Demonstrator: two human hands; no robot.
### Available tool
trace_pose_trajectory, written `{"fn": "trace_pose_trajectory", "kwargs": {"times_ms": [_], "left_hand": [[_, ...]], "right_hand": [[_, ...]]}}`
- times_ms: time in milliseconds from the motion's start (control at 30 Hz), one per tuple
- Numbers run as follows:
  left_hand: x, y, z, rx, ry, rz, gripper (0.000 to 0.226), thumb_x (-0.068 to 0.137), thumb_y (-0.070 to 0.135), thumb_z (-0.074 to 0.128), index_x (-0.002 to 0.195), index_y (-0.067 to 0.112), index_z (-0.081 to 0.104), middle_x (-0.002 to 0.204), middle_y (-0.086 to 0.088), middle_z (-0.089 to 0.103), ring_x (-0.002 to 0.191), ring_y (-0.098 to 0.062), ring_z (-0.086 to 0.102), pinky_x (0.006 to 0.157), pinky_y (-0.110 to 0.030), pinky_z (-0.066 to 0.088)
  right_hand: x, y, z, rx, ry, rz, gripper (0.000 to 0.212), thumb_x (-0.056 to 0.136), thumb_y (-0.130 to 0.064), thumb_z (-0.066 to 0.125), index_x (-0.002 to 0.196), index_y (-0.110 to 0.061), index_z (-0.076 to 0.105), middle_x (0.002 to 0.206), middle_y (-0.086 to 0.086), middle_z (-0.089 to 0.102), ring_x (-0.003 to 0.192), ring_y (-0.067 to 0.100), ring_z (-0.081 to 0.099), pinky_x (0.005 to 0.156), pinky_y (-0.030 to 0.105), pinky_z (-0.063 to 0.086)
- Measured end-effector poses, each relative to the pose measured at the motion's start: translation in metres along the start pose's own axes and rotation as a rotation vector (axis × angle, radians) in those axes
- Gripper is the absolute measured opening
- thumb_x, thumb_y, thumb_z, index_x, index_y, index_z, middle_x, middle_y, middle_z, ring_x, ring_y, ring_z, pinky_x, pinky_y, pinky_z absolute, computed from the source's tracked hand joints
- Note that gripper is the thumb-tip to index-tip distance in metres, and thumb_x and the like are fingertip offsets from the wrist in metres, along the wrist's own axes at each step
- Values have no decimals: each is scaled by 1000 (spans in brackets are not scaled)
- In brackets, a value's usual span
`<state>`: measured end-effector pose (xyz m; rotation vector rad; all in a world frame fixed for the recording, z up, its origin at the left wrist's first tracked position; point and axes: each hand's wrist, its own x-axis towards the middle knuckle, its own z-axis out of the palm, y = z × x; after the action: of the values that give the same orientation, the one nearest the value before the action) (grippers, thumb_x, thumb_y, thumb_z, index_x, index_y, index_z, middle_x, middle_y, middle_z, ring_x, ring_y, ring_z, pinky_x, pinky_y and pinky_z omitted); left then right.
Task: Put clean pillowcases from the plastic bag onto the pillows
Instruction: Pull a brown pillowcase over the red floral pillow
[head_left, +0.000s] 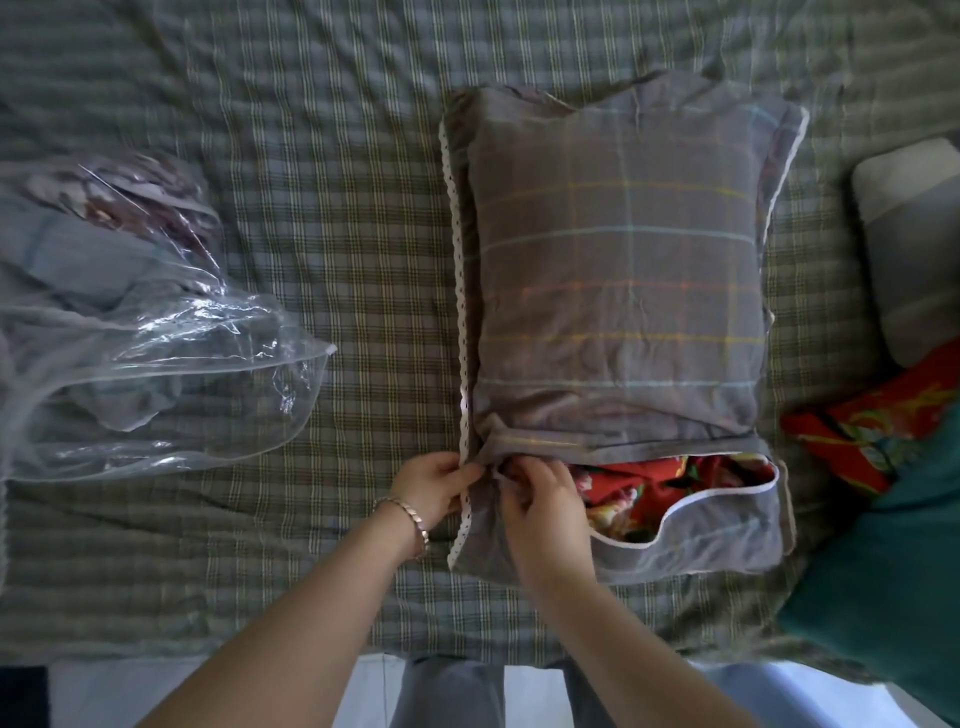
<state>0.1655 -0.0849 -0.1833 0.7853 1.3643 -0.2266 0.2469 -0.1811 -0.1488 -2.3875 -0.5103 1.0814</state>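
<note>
At the near left corner of the red floral pillow (660, 488), a person's left hand (436, 486) pinches the lace-trimmed edge of the grey plaid pillowcase (618, 270). The right hand (545, 514) grips fabric at its opening. The pillowcase covers most of the pillow. Left of the pillow, the clear plastic bag (156, 338) lies with folded cloth inside.

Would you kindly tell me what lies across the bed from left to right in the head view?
plastic bag → grey checked pillowcase → grey-and-white pillow
</note>
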Motion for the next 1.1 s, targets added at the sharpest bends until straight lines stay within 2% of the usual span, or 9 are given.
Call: {"fn": "trace_pose_trajectory", "kwargs": {"times_ms": [67,200,367,533,633,700,800,967,1100], "left_hand": [[-1,3,-1,-22,-61,9,14,89,1,55,78,4,63,72,-7,65,66,-15,63,64,-22,57],[2,2,-8,-65,-112,-15,17,91,-1,50,80,5,63,73,-6,66,70,-15,64,67,-22,57],[0,-1,-6,-119,-73,-27,19,91,-2,49,82,6,63,75,-7,66,72,-18,63,65,-23,56],[-1,-6,-6,-107,-70,-10,20,93,-1,46,82,6,61,75,-9,62,63,-12,63,65,-23,55],[-1,-5,-2,-90,-93,-20,20,94,-1,44,83,5,59,75,-8,62,64,-13,62,62,-21,55],[0,-2,0,-122,-96,-33,21,94,-3,42,83,3,58,69,-6,62,56,-9,63,55,-19,54],[-1,1,0,-120,-87,-50,21,94,-4,40,80,2,55,55,-1,60,46,-6,58,49,-18,51],[-4,4,2,-34,-69,-33,21,94,-3,41,80,5,55,74,-10,57,68,-19,56,61,-23,53],[-5,5,3,27,-58,-24,20,94,-2,42,81,5,56,75,-10,58,68,-19,57,59,-21,53]], "right_hand": [[18,-3,0,9,-21,125,21,92,-19,53,107,-10,64,107,4,62,99,21,57,79,24,42],[30,-13,0,-1,-168,97,19,90,-20,57,101,-9,68,97,3,69,84,15,59,69,19,38],[28,-14,-1,-43,-134,116,17,85,-17,63,99,-10,70,95,4,71,87,18,63,72,22,43],[13,-18,9,12,-60,125,22,81,-28,69,93,-10,66,90,0,68,83,14,60,71,22,46],[12,-17,5,89,-23,194,14,85,-22,65,92,-11,68,88,-1,70,77,10,58,63,15,40],[13,-17,4,116,-37,209,9,84,-15,62,91,-11,66,86,0,68,79,14,60,67,20,46],[16,-16,4,40,-110,133,20,84,-8,54,97,-12,69,93,5,67,86,20,60,75,26,49],[19,-6,2,-101,-139,16,20,88,-12,53,99,-10,69,105,5,62,95,20,56,75,21,41],[15,-10,-2,94,-40,156,18,90,-12,56,97,-12,73,92,-2,68,81,11,58,60,9,38]]}}
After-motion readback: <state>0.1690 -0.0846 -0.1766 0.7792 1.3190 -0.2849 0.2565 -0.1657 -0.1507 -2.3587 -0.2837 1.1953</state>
